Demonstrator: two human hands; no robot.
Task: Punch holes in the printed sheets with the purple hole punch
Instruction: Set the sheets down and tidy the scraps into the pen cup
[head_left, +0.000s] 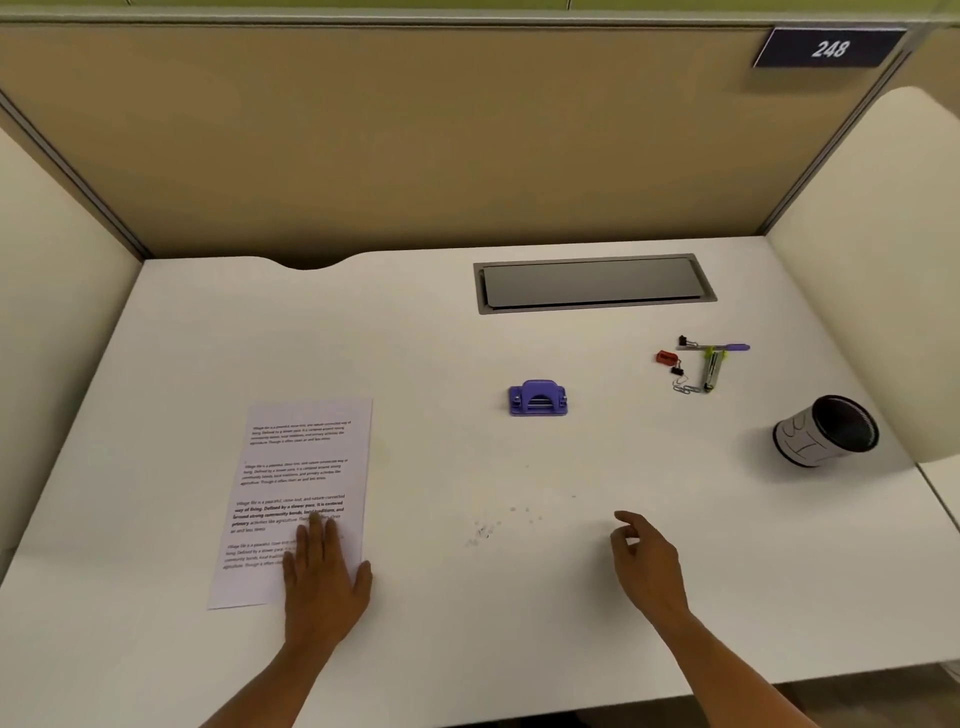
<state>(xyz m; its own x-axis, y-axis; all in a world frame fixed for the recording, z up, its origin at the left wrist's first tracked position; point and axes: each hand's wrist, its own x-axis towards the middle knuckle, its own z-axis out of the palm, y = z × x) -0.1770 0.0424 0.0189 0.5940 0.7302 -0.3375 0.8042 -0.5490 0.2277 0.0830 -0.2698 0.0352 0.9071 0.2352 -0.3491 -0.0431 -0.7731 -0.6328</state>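
Your left hand (324, 564) lay flat, fingers straight and together, pressing the near right corner of the printed sheets (298, 493), long axis running away from you. Your right hand (644, 553) hovered over the desk (519, 623), fingers loosely curled and slightly apart, gripping nothing. The purple hole punch (538, 398) sat farther back, ahead and left of those fingers, long axis crosswise, right hand nearer. Sheets looked unpunched.
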